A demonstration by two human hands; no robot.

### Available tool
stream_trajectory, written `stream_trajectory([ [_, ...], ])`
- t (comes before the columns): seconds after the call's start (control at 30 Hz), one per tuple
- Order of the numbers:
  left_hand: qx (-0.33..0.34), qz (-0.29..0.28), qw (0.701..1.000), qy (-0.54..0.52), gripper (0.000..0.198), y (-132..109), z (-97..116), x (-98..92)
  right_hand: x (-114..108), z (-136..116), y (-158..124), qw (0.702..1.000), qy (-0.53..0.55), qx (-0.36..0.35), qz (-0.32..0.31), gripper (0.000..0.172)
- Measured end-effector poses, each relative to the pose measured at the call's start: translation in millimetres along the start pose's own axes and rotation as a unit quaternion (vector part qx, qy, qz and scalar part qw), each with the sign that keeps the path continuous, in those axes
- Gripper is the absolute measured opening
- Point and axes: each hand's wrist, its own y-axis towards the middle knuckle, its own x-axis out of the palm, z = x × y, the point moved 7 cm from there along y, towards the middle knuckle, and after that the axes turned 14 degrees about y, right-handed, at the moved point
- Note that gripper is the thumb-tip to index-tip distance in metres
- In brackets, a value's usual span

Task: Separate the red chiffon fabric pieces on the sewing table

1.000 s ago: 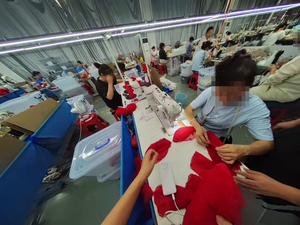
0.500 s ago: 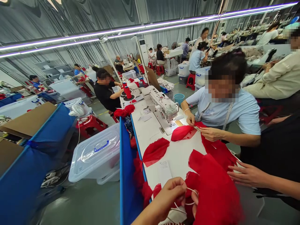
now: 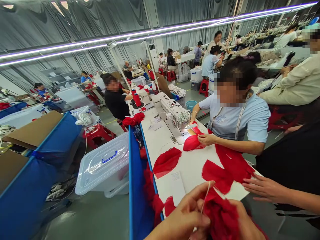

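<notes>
My left hand (image 3: 186, 215) pinches a thin white cord (image 3: 206, 197) at the bottom centre. Against it, my right hand (image 3: 246, 220) is closed around a bunched bundle of red cloth (image 3: 221, 213). The cord passes over the top of this bundle; how far it goes around is hidden. Some fingers of both hands are covered by the cloth or cut off by the lower edge. On the white table (image 3: 192, 170) just beyond lie flat red fabric pieces (image 3: 167, 161) and a white printed paper (image 3: 177, 183).
A co-worker in a light blue shirt (image 3: 228, 123) guides red cloth at a sewing machine (image 3: 172, 108). Another person's hand (image 3: 268, 188) reaches in from the right. A blue cloth bin (image 3: 140, 206) with red fabric borders the table's left side, beside a lidded clear box (image 3: 102, 163).
The red cloth beside my hands has been gathered into a bundle, and my right hand has come into fuller view. The co-worker's hands have moved left with cloth toward the sewing machine.
</notes>
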Motion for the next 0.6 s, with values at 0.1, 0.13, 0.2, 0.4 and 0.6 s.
stream_trajectory([
  [0.1,-0.008,-0.020,0.977,0.212,0.061,-5.0,-5.1,9.4,-35.2,4.3,59.2,0.998,0.002,-0.040,-0.056,0.017],
  [0.13,-0.012,-0.027,0.970,0.243,0.054,-7.1,-6.2,10.3,-43.4,6.1,76.8,0.993,0.002,-0.061,-0.104,0.018],
  [0.2,-0.011,-0.024,0.963,0.267,0.042,-9.8,-5.6,9.3,-41.8,6.4,92.3,0.942,-0.028,-0.149,-0.299,0.037],
  [0.4,0.022,-0.017,0.920,0.392,0.039,-4.6,4.1,10.1,-58.6,24.4,102.3,0.944,0.072,-0.150,-0.286,0.032],
  [0.6,0.010,0.065,0.934,0.351,0.045,-11.9,-11.9,-0.5,-50.6,37.5,79.7,0.965,0.210,-0.085,-0.130,0.006],
])
